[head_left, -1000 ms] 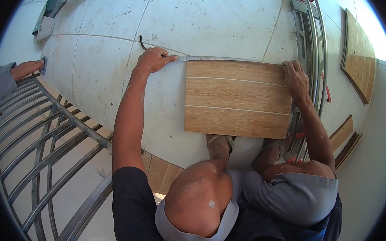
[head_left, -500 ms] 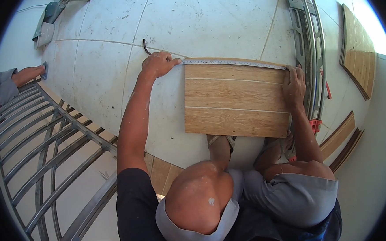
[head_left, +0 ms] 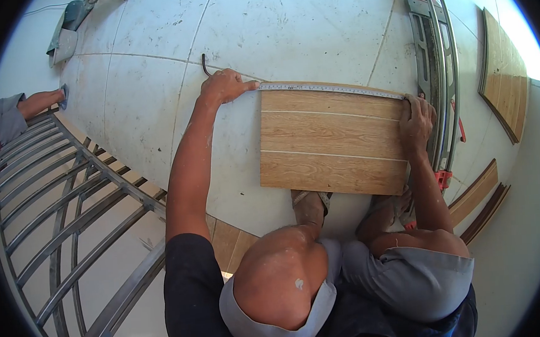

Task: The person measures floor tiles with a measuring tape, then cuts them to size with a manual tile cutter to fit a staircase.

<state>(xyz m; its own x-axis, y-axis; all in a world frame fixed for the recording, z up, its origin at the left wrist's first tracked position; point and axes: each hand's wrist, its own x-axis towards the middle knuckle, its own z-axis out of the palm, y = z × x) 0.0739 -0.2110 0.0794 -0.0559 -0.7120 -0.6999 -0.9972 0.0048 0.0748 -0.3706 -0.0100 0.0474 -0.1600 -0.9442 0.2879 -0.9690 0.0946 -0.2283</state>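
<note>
A wood-look tile (head_left: 330, 137) with pale lines across it lies in front of my feet. A tape measure (head_left: 333, 90) is stretched along its far edge, markings facing up. My left hand (head_left: 223, 87) is closed at the tape's left end, thumb pointing along the blade; whatever the palm holds is hidden. A dark curved strip (head_left: 205, 64) sticks out beyond that hand. At the tile's far right corner, the curled fingers of my right hand (head_left: 417, 122) pinch the other end of the tape.
A manual tile cutter (head_left: 437, 65) with metal rails stands just right of my right hand. More wood-look tiles (head_left: 504, 74) and cut strips (head_left: 474, 193) lie farther right. A metal railing (head_left: 68, 199) fills the left side. Another person's leg (head_left: 40, 103) shows at the far left.
The view has shifted slightly. Both hands still hold the tape along the tile's far edge; my right hand's fingers sit slightly farther over the right corner.
</note>
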